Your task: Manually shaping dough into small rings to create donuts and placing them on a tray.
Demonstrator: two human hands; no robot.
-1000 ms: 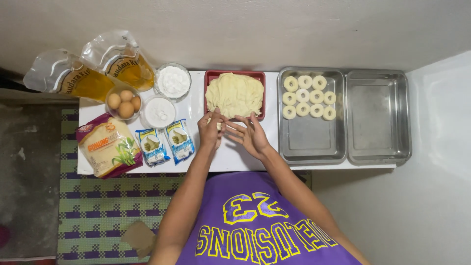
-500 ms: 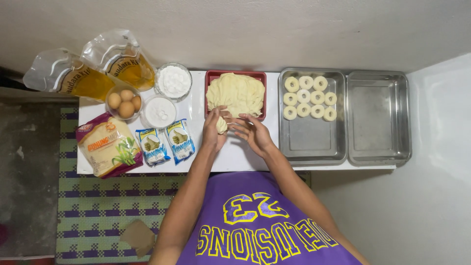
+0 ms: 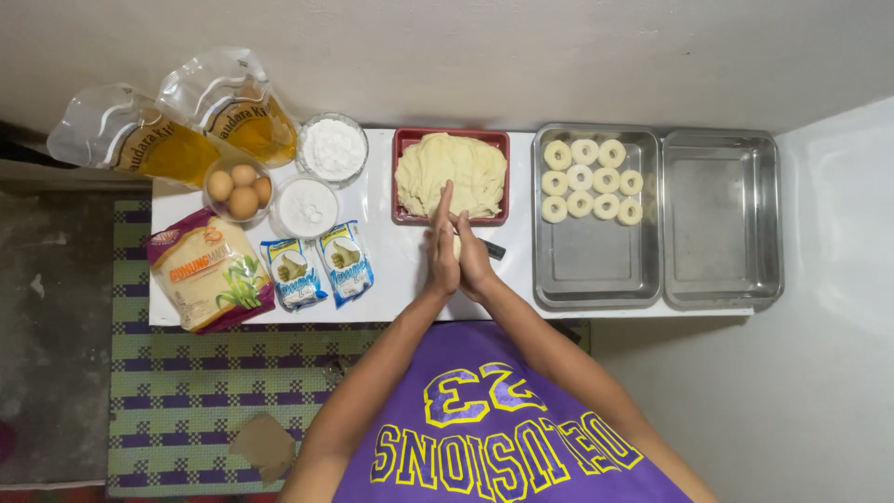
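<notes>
My left hand [image 3: 440, 244] and my right hand [image 3: 477, 259] are pressed palm to palm over the white table [image 3: 391, 270], fingers pointing at the red tray [image 3: 403, 140]. A small pale dough piece [image 3: 456, 246] is squeezed between the palms and mostly hidden. In the red tray lies a large mass of pale dough [image 3: 452, 172], just beyond my fingertips. To the right, several ring-shaped dough pieces [image 3: 592, 177] sit at the far end of a steel tray [image 3: 596, 265].
A second steel tray [image 3: 719, 219] stands at the far right. On the left are two oil pouches [image 3: 177, 130], a bowl of eggs [image 3: 240, 189], two bowls of white powder [image 3: 332, 149], a flour bag [image 3: 207, 270] and two sachets [image 3: 317, 270]. A small dark object [image 3: 493, 250] lies beside my right hand.
My hands have taken a small dough piece from the front of the red tray and closed flat together on it, palms upright.
</notes>
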